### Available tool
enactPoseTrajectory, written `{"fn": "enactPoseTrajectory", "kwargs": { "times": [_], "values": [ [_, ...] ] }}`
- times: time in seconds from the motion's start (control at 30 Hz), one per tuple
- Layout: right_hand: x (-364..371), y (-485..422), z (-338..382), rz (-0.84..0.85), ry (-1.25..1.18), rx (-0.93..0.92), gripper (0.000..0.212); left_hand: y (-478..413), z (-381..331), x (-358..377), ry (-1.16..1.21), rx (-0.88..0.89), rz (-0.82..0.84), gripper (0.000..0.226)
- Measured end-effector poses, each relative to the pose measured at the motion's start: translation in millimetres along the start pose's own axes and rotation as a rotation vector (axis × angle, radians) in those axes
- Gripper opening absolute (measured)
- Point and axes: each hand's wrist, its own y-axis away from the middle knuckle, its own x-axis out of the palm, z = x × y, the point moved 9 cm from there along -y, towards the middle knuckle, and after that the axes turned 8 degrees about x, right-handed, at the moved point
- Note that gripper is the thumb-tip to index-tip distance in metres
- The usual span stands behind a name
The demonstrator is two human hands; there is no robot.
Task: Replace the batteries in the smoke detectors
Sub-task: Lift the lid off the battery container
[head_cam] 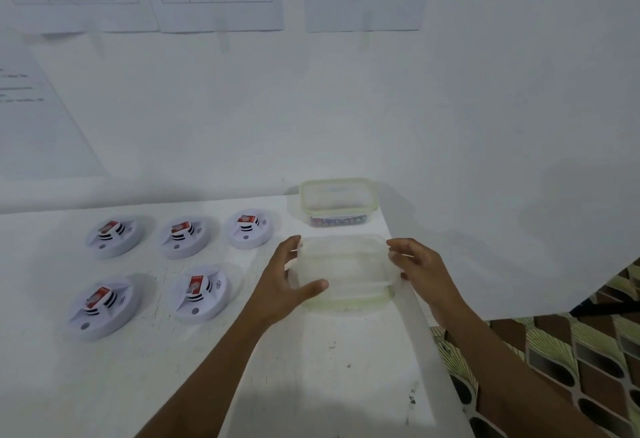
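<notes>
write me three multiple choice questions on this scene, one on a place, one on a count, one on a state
1. Where is the battery container? A) on the floor B) behind the clear container that the left hand and right hand hold C) on top of it
2. How many smoke detectors lie on the table? A) five B) three C) seven
3. The battery container is: A) open B) tipped over C) closed by a lid
Answers: 1 B, it sits by the wall beyond the held one; 2 A, three behind, two in front; 3 C, a green-edged lid covers it.
</notes>
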Motion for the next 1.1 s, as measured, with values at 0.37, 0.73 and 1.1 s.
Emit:
{"fn": "enactPoseTrajectory", "kwargs": {
  "times": [0.37,0.73,1.1],
  "values": [
    [13.1,-104.0,49.4,-0.054,-0.012,0.001,0.018,-112.5,-5.4,-25.3,0.026,-0.086,-0.207,0.051],
    [35.6,-159.2,49.3,0.135,0.006,0.073,0.017,-163.1,18.9,-24.3,0.062,-0.099,-0.241,0.027],
    [33.4,-162.0,64.3,0.043,0.151,-0.009,0.011,-167.8,14.0,-20.6,-0.024,-0.01,-0.142,0.037]
  ]
}}
